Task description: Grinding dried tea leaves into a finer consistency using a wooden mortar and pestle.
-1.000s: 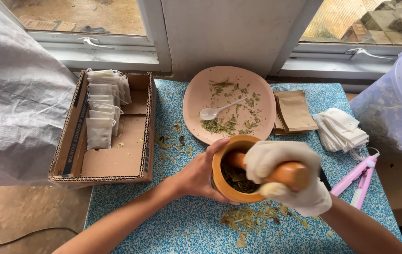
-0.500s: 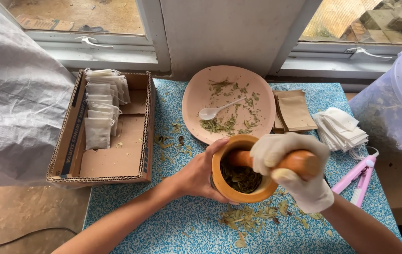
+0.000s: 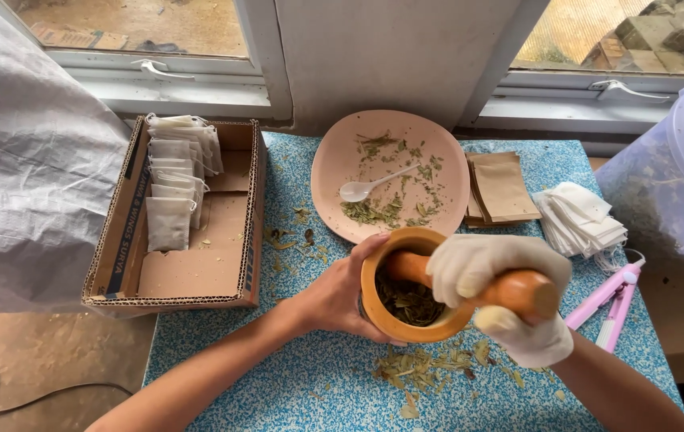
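Pestle [image 3: 478, 286] tipped lower than before, right hand [image 3: 502, 296] shifted right, mortar [image 3: 406, 286] steady

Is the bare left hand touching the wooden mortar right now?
Touching. The head view shows the left hand wrapped against the mortar's side, thumb on its rim.
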